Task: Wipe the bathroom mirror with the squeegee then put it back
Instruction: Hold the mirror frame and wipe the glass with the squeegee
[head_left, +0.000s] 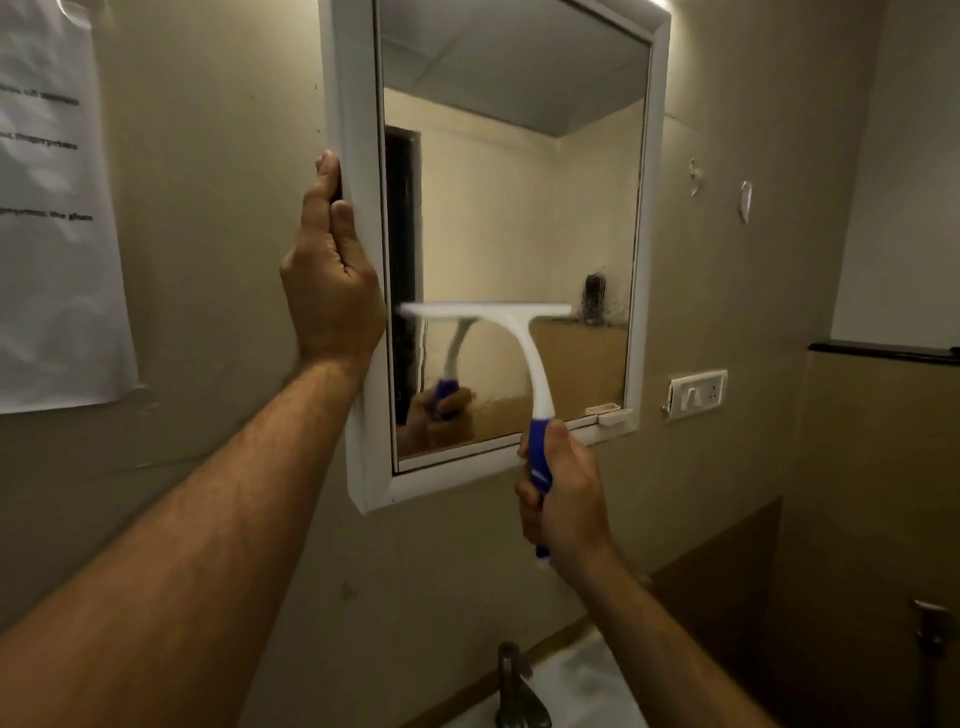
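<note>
We wipe mirror (519, 208) now: right hand (563, 499) grips squeegee (498, 332), left hand (332, 270) holds frame (358, 312). Bottom still wet. Put-back left.

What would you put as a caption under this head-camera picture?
Left hand steadies the white-framed mirror while the right hand draws a blue-handled squeegee across its lower glass.

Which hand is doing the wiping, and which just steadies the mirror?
The right hand wipes: it grips the squeegee by its blue handle, blade on the glass. The left hand only holds the mirror by its white frame edge.
</note>
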